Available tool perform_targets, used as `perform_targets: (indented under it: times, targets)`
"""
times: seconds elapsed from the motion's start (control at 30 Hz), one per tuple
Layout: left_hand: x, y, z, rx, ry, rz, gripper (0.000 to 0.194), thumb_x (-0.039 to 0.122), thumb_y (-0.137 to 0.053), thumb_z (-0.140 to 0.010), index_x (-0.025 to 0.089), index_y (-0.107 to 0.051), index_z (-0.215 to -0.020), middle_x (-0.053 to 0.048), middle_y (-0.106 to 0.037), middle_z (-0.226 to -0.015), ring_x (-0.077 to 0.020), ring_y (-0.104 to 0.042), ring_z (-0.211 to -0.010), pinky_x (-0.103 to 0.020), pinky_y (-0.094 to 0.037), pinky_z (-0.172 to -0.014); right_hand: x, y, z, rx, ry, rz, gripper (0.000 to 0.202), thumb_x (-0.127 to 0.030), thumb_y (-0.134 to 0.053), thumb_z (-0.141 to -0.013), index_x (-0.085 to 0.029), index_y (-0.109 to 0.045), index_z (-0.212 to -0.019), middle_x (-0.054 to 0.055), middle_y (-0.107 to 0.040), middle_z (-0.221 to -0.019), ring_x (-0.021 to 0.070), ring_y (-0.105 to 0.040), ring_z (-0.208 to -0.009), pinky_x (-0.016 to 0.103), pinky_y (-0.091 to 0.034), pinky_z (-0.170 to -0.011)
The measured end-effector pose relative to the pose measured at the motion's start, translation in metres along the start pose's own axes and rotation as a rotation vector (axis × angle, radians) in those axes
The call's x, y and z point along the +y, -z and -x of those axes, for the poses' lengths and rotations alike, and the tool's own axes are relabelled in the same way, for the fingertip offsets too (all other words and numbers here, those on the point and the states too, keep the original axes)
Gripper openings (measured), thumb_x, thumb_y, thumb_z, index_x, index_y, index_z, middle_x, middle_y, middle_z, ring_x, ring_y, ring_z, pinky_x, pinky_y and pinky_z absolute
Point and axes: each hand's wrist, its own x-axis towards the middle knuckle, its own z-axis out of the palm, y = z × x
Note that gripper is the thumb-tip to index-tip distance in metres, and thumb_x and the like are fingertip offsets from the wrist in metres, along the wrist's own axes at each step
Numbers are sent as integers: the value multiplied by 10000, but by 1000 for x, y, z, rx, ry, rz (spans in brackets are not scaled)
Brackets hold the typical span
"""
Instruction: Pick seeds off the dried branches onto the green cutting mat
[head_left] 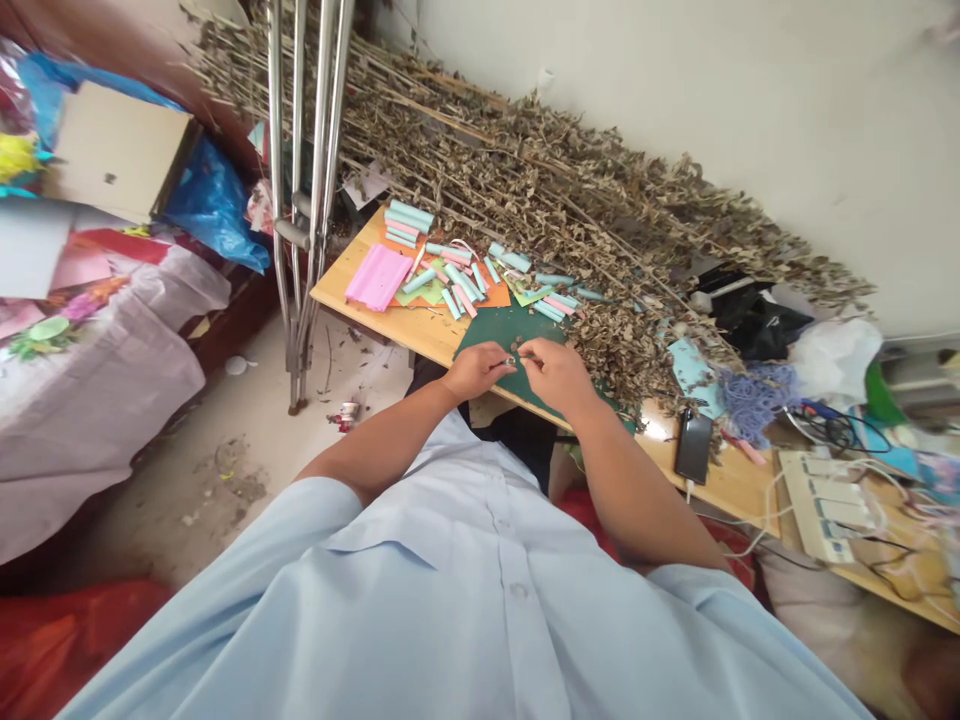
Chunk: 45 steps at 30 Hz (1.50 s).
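A large heap of dried, leafy stalks (525, 160) spreads across the upper middle of the frame, against a pale wall. Below it, a wooden table (341, 285) slants from upper left to lower right. Metal crutches (291, 233) stand in the upper left. A dark green mat (480, 330) lies on the table at centre, and over it are the wearer's bare hands. The right hand (561, 372) has thumb and finger drawn in close; whether they grip anything cannot be told. The left hand (478, 370), just beside it, is pinched on a small piece. Pink paper (379, 278) lies left of centre, a dark phone (694, 445) at right. Blue and pink paper rolls (459, 282) are scattered above the hands; they look light and easily dented. Smallest is that small piece (511, 362), at the left fingertips in mid-frame, too tiny to identify. It is probably nearly weightless and perhaps crumbly, best taken by its edge in a gentle pinch, without squeezing.
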Motion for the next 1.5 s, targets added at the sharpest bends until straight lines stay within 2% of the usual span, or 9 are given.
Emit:
perform_targets:
  times: [0.07,0.17,0.27,0.4,0.7,0.87,1.07,1.3,1.5]
  targets:
    - [0,0,0,3,6,10,283,401,-598,-976,178,-768,-1012,-98,-719,-958,-193,-678,-937,-303,-536,-849,1,-5,6,8,30,-10,189,-144,-552,-874,-228,-686,-978,69,-748,-1006,229,-696,-915,341,-528,-850]
    - [0,0,0,-7,1,13,283,388,-585,-981,174,-768,-1008,-100,-715,-943,-197,-675,-930,-304,-535,-843,-1,-13,11,41,-28,-43,147,-176,-583,-868,-226,-686,-960,64,-746,-944,223,-693,-849,342,-539,-809]
    - [2,2,-1,-15,-2,2,288,379,-573,-985,168,-766,-1014,-107,-713,-948,-202,-671,-926,-308,-531,-830,-2,-20,12,56,-103,-100,150,-207,-599,-869,-235,-678,-993,45,-745,-902,212,-699,-812,335,-546,-784]
    - [4,3,-1,-24,20,10,284,383,-578,-981,175,-768,-1012,-104,-714,-958,-201,-671,-928,-311,-531,-835,-2,-25,11,83,-114,-112,197,-203,-579,-872,-234,-666,-1046,44,-744,-896,212,-712,-827,339,-552,-806]
    - [4,3,-1,-8,13,13,304,400,-571,-985,172,-773,-1002,-102,-710,-946,-197,-671,-922,-305,-532,-832,-4,-24,8,112,-96,-99,246,-186,-571,-866,-218,-640,-1101,61,-740,-932,215,-715,-830,341,-568,-784]
    - [5,3,-1,-3,21,24,330,430,-561,-988,174,-769,-1009,-104,-708,-957,-198,-669,-925,-308,-533,-836,-4,-24,9,121,-33,-79,259,-188,-552,-895,-215,-625,-1142,67,-743,-956,218,-727,-859,342,-581,-803]
    - [5,3,-1,-14,33,11,330,436,-560,-988,178,-766,-979,-101,-707,-954,-194,-671,-925,-309,-536,-840,-7,-22,15,156,30,-16,216,-206,-522,-940,-230,-614,-1134,83,-762,-1051,226,-743,-899,359,-589,-840]
    - [4,2,-1,-8,32,35,302,418,-580,-981,186,-773,-994,-95,-711,-946,-189,-675,-921,-300,-537,-830,-4,-24,20,210,123,36,169,-199,-511,-952,-232,-643,-1052,72,-762,-993,224,-730,-901,352,-584,-854]
    - [3,1,0,-9,20,39,288,399,-583,-979,182,-771,-996,-93,-708,-940,-190,-671,-920,-298,-530,-825,-5,-25,21,130,72,37,206,-213,-477,-965,-240,-662,-1052,84,-759,-1044,249,-706,-1003,392,-560,-937]
